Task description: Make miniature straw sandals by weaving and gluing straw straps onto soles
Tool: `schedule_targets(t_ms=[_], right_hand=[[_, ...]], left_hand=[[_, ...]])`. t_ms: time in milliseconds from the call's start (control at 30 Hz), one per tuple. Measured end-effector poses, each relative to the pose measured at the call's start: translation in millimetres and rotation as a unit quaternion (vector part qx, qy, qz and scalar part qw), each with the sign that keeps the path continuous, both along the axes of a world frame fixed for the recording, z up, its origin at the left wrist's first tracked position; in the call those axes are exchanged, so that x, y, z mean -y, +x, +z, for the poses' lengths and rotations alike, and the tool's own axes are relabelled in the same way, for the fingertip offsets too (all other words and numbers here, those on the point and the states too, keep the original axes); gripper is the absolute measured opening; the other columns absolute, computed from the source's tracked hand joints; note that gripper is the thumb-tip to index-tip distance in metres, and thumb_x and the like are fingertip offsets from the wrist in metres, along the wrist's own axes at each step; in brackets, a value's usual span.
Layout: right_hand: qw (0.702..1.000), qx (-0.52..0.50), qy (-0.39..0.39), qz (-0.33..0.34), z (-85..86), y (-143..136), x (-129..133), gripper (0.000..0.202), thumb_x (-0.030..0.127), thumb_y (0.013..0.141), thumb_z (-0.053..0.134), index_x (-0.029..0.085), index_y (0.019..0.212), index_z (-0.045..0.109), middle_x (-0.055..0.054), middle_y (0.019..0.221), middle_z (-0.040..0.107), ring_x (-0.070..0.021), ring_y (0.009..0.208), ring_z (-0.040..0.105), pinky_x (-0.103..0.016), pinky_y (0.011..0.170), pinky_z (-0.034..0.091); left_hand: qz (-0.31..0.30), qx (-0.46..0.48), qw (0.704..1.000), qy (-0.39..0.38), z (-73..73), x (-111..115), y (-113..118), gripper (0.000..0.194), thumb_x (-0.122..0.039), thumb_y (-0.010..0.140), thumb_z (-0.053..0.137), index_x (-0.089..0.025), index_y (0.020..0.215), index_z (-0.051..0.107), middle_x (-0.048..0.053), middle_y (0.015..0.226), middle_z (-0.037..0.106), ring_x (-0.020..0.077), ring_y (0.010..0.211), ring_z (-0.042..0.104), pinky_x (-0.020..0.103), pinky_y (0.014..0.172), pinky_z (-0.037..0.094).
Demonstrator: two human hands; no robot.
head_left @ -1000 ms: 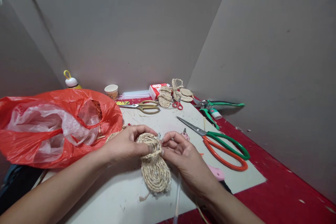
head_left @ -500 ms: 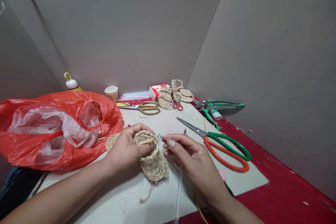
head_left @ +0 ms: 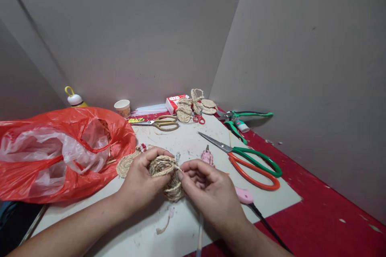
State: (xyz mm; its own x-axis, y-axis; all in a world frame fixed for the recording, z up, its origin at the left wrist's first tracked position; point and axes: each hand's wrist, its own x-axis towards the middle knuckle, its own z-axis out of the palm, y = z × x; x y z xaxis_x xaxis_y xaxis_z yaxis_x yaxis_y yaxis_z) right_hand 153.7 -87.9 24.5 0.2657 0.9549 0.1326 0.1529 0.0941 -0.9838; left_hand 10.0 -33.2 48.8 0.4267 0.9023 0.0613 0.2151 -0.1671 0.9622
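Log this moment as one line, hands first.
left hand: holding woven straw piece | right hand: at its edge | nearby: pink glue gun, green-and-orange scissors

Just one head-worn camera here, close above and behind the hands (head_left: 211, 190), facing forward and down across the counter (head_left: 313, 227).

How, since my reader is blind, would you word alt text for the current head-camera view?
A person's left hand holds a beige, looped piece of coiled cord, the right hand at its edge. A red plastic bag lies left, steel scissors with green-and-orange handles right.
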Motion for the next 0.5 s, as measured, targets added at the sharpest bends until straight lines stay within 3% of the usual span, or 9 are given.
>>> schedule_targets(t_ms=[167, 333, 500], right_hand=[[0.999, 0.027, 0.017, 0.017, -1.6, 1.3, -0.2, 0.011, 0.026, 0.075, 0.06, 0.018, 0.066, 0.059, 0.003, 0.054, 0.053, -0.0103, 0.048, 0.048, -0.021, 0.044, 0.039], [0.999, 0.024, -0.015, 0.036, -4.8, 3.2, 0.1, 0.012, 0.026, 0.076, 0.058, 0.019, 0.066, 0.054, 0.005, 0.053, 0.046, -0.0099, 0.047, 0.042, -0.021, 0.044, 0.035], [0.998, 0.03, -0.029, 0.049, -2.5, 7.2, -1.0, 0.01, 0.025, 0.078, 0.058, 0.019, 0.07, 0.056, 0.005, 0.057, 0.047, -0.0102, 0.052, 0.042, -0.022, 0.048, 0.035]], left_hand=[[-0.015, 0.019, 0.999, -0.036, -1.1, -0.9, 0.0, 0.019, -0.011, 0.069, 0.063, -0.016, 0.086, 0.06, -0.004, 0.071, 0.056, 0.0097, 0.065, 0.049, 0.02, 0.061, 0.041], [-0.015, 0.021, 0.998, -0.06, -1.1, -2.5, 1.5, 0.018, -0.012, 0.068, 0.065, -0.016, 0.085, 0.06, -0.004, 0.072, 0.057, 0.0094, 0.066, 0.049, 0.019, 0.061, 0.041], [-0.018, 0.026, 0.997, -0.064, 0.7, -3.7, 0.4, 0.021, -0.011, 0.068, 0.066, -0.016, 0.087, 0.058, -0.005, 0.071, 0.056, 0.0088, 0.064, 0.048, 0.019, 0.059, 0.04]])
